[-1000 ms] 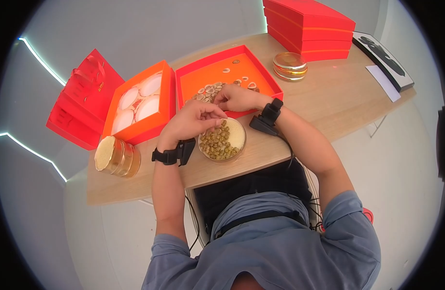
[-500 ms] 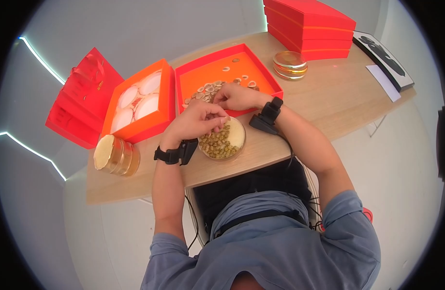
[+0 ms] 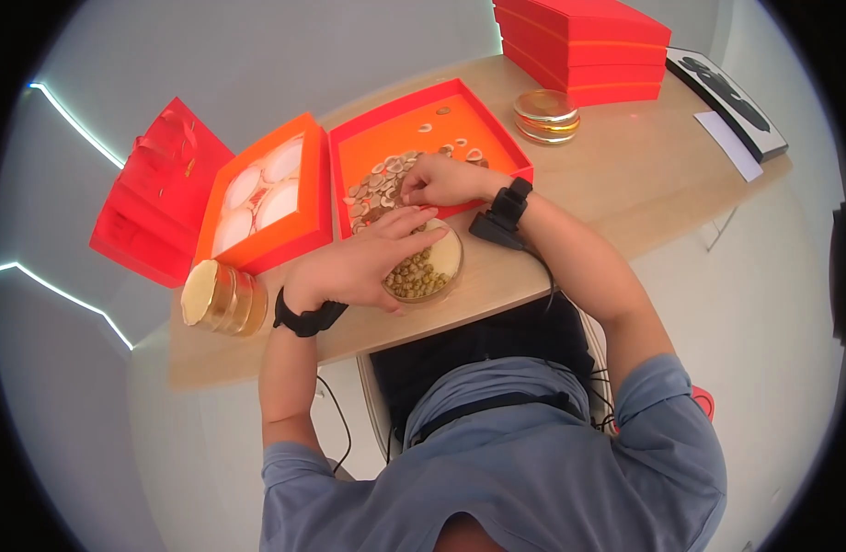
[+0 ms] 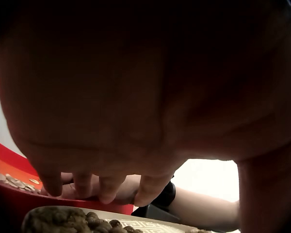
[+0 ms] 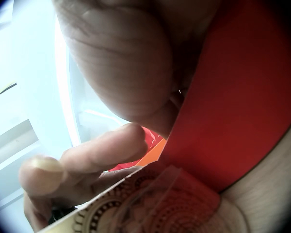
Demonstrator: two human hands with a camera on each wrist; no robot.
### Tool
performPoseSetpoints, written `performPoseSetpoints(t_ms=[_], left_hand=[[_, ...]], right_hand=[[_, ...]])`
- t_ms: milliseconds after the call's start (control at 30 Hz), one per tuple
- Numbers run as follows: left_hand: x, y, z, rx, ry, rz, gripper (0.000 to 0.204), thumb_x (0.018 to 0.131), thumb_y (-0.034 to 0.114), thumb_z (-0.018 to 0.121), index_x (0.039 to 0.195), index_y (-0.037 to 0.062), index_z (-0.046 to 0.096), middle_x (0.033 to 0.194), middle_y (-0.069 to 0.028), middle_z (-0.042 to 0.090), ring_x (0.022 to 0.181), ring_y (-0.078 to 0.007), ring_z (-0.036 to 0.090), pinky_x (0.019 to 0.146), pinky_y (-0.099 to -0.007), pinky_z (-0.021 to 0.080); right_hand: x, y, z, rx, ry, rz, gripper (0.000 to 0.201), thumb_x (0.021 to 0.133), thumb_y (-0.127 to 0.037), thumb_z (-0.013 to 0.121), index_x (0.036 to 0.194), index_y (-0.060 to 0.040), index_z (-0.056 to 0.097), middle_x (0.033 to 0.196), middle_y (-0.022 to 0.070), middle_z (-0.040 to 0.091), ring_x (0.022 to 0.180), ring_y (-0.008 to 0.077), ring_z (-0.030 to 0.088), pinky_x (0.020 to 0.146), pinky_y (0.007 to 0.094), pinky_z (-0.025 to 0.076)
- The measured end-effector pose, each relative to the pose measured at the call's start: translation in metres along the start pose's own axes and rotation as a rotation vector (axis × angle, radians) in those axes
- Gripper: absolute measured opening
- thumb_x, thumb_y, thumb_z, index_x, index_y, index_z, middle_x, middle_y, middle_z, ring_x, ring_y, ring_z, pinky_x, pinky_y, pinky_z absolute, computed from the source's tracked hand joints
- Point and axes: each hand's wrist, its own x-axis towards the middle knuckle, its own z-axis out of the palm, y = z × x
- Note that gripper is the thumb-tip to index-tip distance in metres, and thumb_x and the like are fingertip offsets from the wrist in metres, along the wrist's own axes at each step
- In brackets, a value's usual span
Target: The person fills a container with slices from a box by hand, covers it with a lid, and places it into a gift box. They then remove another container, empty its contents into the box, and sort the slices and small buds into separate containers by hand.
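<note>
My left hand (image 3: pixel 354 264) is spread over a round clear container (image 3: pixel 458 267) of small olive-green, knobbly balls (image 3: pixel 419 280), its thumb by the near rim and its fingers across the far side. From the left wrist, these fingers (image 4: pixel 109 187) point down just above the container. My right hand (image 3: pixel 441 180) reaches over the near wall of a shallow red box (image 3: pixel 460 207) with an orange inside. Its fingers are bent among brown, pale-rimmed slices (image 3: pixel 375 191); I cannot tell whether they pinch one. In the right wrist view the red wall hides part of this hand.
Left of the red box stands an orange box with white round lids (image 3: pixel 244 189), beside a red gift bag (image 3: pixel 161 189). A gold-lidded jar (image 3: pixel 230 299) stands at the table's left end. Farther right are a flat round jar (image 3: pixel 546 118), stacked red boxes (image 3: pixel 584 55) and a framed picture (image 3: pixel 726 92).
My left hand has gone from closed fingertips above the container to fingers spread across it, shifting slightly left and nearer me. My right hand has stayed at the slices.
</note>
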Motion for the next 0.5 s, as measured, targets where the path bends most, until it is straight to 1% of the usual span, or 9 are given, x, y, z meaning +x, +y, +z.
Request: performPoseSetpoints(t_ms=[67, 200, 267, 300, 367, 467, 500], left_hand=[[0.002, -0.001, 0.002, 0.076, -0.027, -0.041, 0.111, 0.056, 0.012, 0.086, 0.151, 0.0113, 0.028, 0.154, -0.0158, 0.026, 0.143, -0.0347, 0.022, 0.117, -0.0439, 0.023], [0.007, -0.003, 0.0, 0.132, -0.057, -0.067, 0.112, 0.056, 0.014, 0.087, 0.151, 0.011, 0.027, 0.149, -0.0162, 0.032, 0.139, -0.0352, 0.026, 0.114, -0.0441, 0.026], [0.009, 0.001, -0.002, 0.116, -0.054, -0.093, 0.111, 0.057, 0.018, 0.087, 0.151, 0.0113, 0.028, 0.145, -0.0162, 0.036, 0.137, -0.0353, 0.028, 0.112, -0.0443, 0.028], [0.009, 0.004, -0.001, 0.13, -0.034, -0.115, 0.111, 0.057, 0.021, 0.088, 0.15, 0.0099, 0.028, 0.143, -0.0165, 0.037, 0.135, -0.0351, 0.029, 0.112, -0.0439, 0.028], [0.008, 0.01, 0.003, 0.157, 0.008, -0.159, 0.11, 0.059, 0.027, 0.088, 0.15, 0.0071, 0.029, 0.139, -0.017, 0.04, 0.133, -0.0348, 0.03, 0.111, -0.0431, 0.028], [0.007, 0.016, 0.008, 0.181, 0.025, -0.224, 0.109, 0.062, 0.037, 0.086, 0.148, 0.0013, 0.029, 0.137, -0.0207, 0.041, 0.131, -0.0373, 0.033, 0.11, -0.0437, 0.031], [0.005, 0.018, 0.012, 0.205, 0.072, -0.237, 0.109, 0.063, 0.041, 0.085, 0.147, -0.0007, 0.03, 0.133, -0.0217, 0.043, 0.128, -0.0381, 0.036, 0.108, -0.044, 0.033]], right_hand=[[0.002, 0.004, 0.001, 0.011, -0.016, 0.016, 0.015, 0.086, -0.012, 0.064, 0.089, -0.0011, 0.073, 0.082, 0.0133, 0.071, 0.076, 0.0216, 0.066, 0.072, 0.0341, 0.051], [0.0, 0.001, 0.001, 0.022, -0.014, 0.009, 0.015, 0.086, -0.013, 0.064, 0.09, -0.001, 0.073, 0.082, 0.0139, 0.071, 0.076, 0.0227, 0.066, 0.073, 0.0345, 0.051], [0.001, 0.002, 0.001, -0.012, -0.023, 0.0, 0.016, 0.088, -0.013, 0.063, 0.093, -0.0001, 0.072, 0.082, 0.0121, 0.071, 0.075, 0.0189, 0.066, 0.071, 0.0319, 0.051], [0.001, 0.002, 0.001, -0.029, -0.028, -0.004, 0.016, 0.088, -0.013, 0.063, 0.094, 0.0003, 0.071, 0.082, 0.0112, 0.072, 0.074, 0.017, 0.065, 0.07, 0.0305, 0.051], [0.002, 0.002, 0.001, -0.035, -0.026, -0.01, 0.016, 0.088, -0.012, 0.063, 0.094, 0.0003, 0.071, 0.082, 0.0114, 0.072, 0.074, 0.0171, 0.066, 0.07, 0.0306, 0.051], [0.001, 0.002, 0.0, -0.043, -0.024, -0.016, 0.016, 0.088, -0.012, 0.063, 0.095, 0.0004, 0.071, 0.083, 0.0112, 0.072, 0.075, 0.017, 0.066, 0.071, 0.0309, 0.051], [0.001, 0.001, 0.0, -0.046, -0.024, -0.018, 0.016, 0.088, -0.012, 0.064, 0.095, 0.0004, 0.071, 0.083, 0.0111, 0.072, 0.076, 0.017, 0.066, 0.071, 0.031, 0.052]])
